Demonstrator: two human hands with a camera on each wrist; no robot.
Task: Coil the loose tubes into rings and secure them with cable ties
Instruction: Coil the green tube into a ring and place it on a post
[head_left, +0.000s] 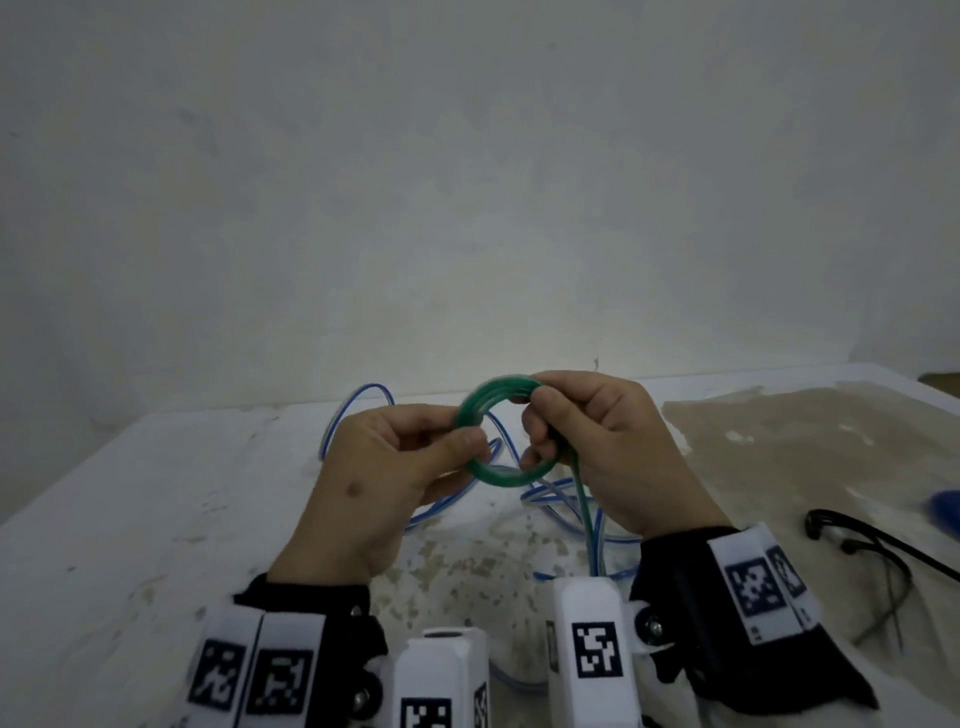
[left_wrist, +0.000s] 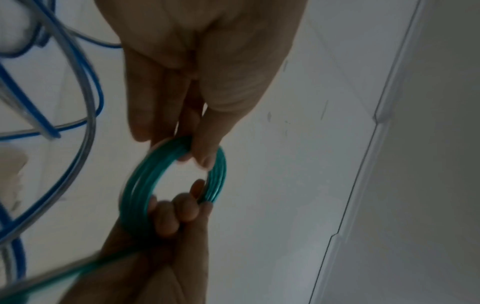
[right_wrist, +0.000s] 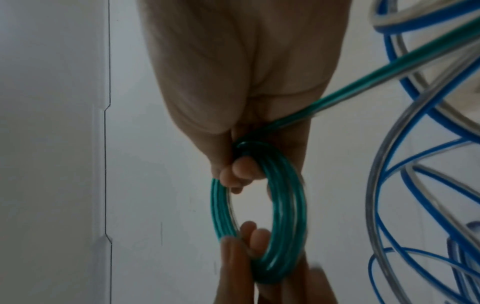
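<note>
A green tube is wound into a small ring (head_left: 506, 480) of several turns, held above the white table between both hands. My left hand (head_left: 452, 441) pinches the ring's left side between thumb and fingers. My right hand (head_left: 540, 415) grips its right side with curled fingers. The green ring (left_wrist: 141, 185) shows again in the left wrist view, and the ring (right_wrist: 285, 205) in the right wrist view. A loose green tail (head_left: 584, 512) runs from the right hand down toward me. Loose blue and clear tubes (head_left: 550, 499) lie tangled on the table under the hands.
Black cable ties (head_left: 878, 551) lie on the table at the right, on a stained brownish patch (head_left: 810, 447). A blurred blue thing (head_left: 943, 506) sits at the right edge. A pale wall (head_left: 467, 182) rises behind the table (head_left: 130, 519).
</note>
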